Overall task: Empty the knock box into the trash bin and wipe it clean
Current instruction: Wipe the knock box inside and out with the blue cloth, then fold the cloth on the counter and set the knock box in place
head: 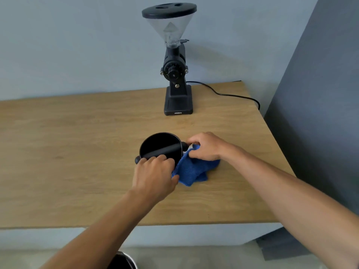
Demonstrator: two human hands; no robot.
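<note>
Two bare hands work close together over a wooden table [77, 133], with the knock box [161, 147] and a blue cloth [191, 170] between and under them. The left hand [155, 176] grips the near rim of the black, round knock box, its fingers [158, 159] curled over the edge and reaching down beside the dark bar that crosses the opening; the thumb side lies against the cloth's near corner. The knock box stands upright on the table, directly beyond the left hand and just to the left of the right hand [206, 147]. The right hand is bunched on the crumpled blue cloth, pressing it against the box's right side, its fingertips close to the knob at the bar's far end. The cloth spreads out on the table beneath the right hand and toward the left wrist. Well beyond both hands, a black coffee grinder [175, 74] with a clear hopper stands against the pale wall, its cord [223, 94] trailing off to the right. Below the left forearm, off the table's near edge, the dark round rim of a bin [124, 261] shows partly.
</note>
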